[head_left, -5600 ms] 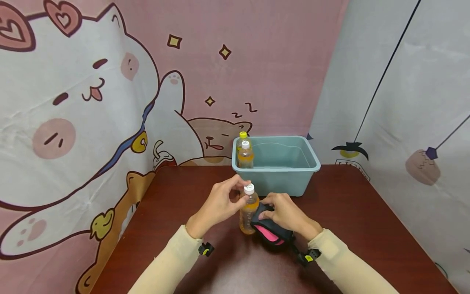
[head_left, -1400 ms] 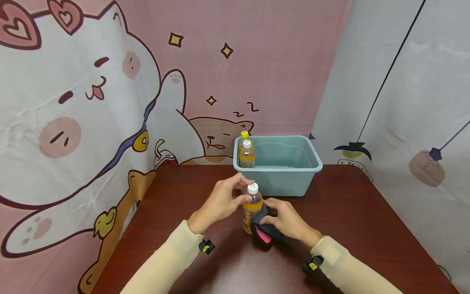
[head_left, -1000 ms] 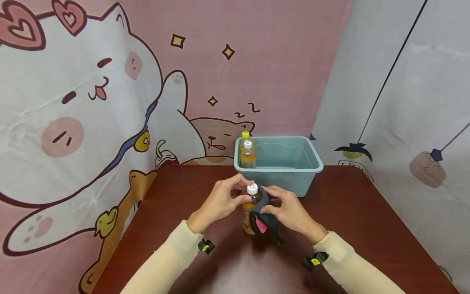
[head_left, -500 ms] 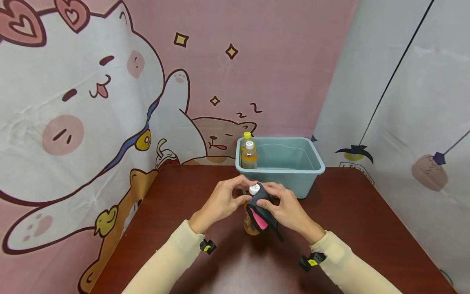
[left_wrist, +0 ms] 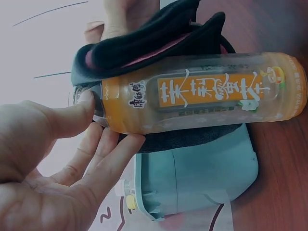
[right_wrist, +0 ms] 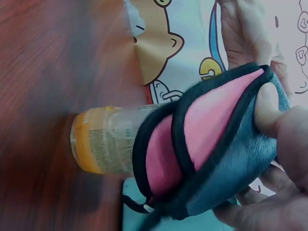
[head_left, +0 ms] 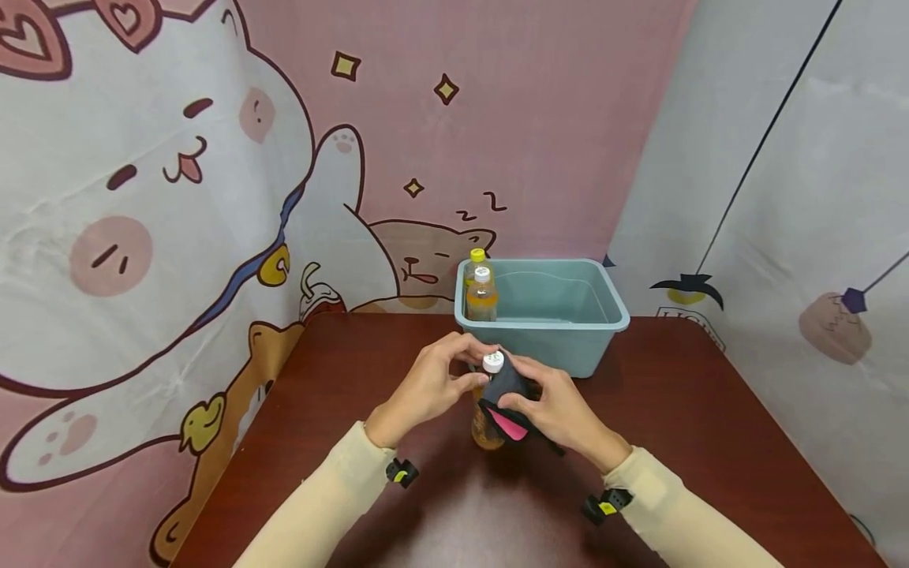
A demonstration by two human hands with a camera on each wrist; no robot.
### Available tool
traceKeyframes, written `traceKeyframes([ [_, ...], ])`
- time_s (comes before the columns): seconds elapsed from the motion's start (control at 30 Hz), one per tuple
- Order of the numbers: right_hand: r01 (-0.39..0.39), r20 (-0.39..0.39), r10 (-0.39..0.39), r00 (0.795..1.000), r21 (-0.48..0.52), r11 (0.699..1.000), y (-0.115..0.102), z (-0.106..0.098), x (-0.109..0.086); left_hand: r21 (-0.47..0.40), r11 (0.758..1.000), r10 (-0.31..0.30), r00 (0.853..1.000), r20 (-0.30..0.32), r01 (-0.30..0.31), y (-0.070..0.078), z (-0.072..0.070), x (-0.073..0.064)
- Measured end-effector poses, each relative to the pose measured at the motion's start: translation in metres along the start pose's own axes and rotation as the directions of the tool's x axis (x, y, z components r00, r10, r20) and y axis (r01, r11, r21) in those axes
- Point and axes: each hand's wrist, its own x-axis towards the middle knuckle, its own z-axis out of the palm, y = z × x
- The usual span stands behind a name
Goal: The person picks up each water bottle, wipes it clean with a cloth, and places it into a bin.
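Note:
An upright plastic bottle (left_wrist: 192,94) with a white cap (head_left: 493,361) and an orange label holds amber liquid on the table. My left hand (head_left: 436,383) pinches it at the neck, just below the cap. My right hand (head_left: 561,406) grips a folded dark grey eye mask (head_left: 506,384), with thumb on the near side and fingers behind. The mask has a pink lining (right_wrist: 214,113), black edging and a dangling black strap. In the head view it covers the bottle's upper right side; the left wrist view shows its dark cloth on both sides of the bottle.
A pale blue plastic bin (head_left: 547,347) stands behind the hands on the dark red-brown table (head_left: 369,351). In its left end are a white-capped bottle (head_left: 482,300) and a yellow-capped bottle (head_left: 477,256). Cartoon-printed cloth (head_left: 554,118) hangs behind the table.
My right hand has brought the mask up and left, from the bottle's lower side to its neck and shoulder. The bottle has turned on its axis; my left hand keeps its hold.

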Motion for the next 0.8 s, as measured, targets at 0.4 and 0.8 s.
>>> traceKeyframes([
  [0.4, -0.024, 0.006, 0.025, 1.0, -0.083, 0.996, 0.022, 0.005, -0.009, -0.004, 1.0, -0.03, 1.0, 0.009, 0.03, 0.001, 0.0, 0.0],
  [0.8, -0.003, 0.169, 0.039, 0.985, -0.208, 0.978, 0.053, 0.029, -0.016, 0.005, 1.0, -0.027, 1.0, 0.011, 0.027, 0.001, 0.002, 0.002],
])
